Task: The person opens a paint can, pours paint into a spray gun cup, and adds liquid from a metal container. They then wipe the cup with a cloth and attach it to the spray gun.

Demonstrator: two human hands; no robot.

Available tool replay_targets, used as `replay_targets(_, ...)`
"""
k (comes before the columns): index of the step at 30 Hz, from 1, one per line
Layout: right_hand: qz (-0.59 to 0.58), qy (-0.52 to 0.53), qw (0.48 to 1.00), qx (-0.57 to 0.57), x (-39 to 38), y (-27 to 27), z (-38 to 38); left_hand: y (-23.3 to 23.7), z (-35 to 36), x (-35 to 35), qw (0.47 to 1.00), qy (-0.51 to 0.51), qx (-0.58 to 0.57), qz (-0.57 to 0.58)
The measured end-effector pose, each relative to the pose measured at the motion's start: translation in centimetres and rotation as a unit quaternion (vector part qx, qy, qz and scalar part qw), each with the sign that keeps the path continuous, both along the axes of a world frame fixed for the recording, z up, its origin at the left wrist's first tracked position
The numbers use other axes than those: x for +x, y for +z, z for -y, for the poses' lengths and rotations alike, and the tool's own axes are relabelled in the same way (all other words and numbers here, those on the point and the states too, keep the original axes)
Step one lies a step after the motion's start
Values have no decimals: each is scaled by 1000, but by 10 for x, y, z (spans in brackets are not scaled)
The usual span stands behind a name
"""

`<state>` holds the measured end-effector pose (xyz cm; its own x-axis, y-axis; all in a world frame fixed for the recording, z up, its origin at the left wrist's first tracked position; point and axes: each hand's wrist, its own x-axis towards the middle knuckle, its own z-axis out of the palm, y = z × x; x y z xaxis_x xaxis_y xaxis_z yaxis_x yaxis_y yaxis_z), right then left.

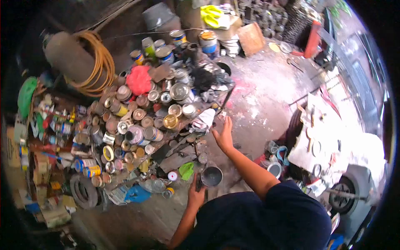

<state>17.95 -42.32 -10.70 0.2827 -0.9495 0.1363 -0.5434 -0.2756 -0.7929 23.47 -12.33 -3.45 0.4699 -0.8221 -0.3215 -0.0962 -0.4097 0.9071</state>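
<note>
My left hand [196, 192] is closed around the handle of a small dark round pan [211, 176] held low in front of me. My right hand [223, 134] reaches forward with fingers apart toward a white crumpled rag [203, 121] at the near edge of a cluttered table [227, 96]. The hand holds nothing and is just right of the rag. Several paint tins [179, 91] with round lids crowd the tabletop beyond it.
An orange coiled hose [100, 62] hangs on a dark roll at the back left. A red cloth [139, 80] lies among the tins. A paper-covered vehicle [333, 146] stands on the right, its wheel [341, 196] near me. The paint-stained concrete floor [258, 96] lies between.
</note>
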Motion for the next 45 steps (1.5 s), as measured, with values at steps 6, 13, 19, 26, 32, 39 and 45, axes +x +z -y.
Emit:
replay_targets(6, -28, 86, 962, 258, -173, 56, -97, 47, 58, -28, 992, -103, -17, 71)
replay_targets(13, 34, 41, 902, 429, -361, 133, -203, 58, 96, -98, 984, -173, -29, 24)
replay_targets(19, -66, -71, 964, 246, -475, 190, -264, 96, 106, -186, 973, -136, 56, -178)
replay_targets(26, -71, -295, 953, -26, -605, 200, -274, 84, 117, -262, 956, -135, 121, -232)
replay_targets(32, -298, -312, 899, -70, -667, 138, -287, 68, 136, -305, 965, -104, 118, -208)
replay_targets(39, -288, -315, 901, -80, -662, 131, -288, 88, 139, -323, 961, -74, 153, -219)
replay_targets(45, -264, -319, 907, -74, -662, 137, -287, 90, 142, -331, 961, -82, 158, -210)
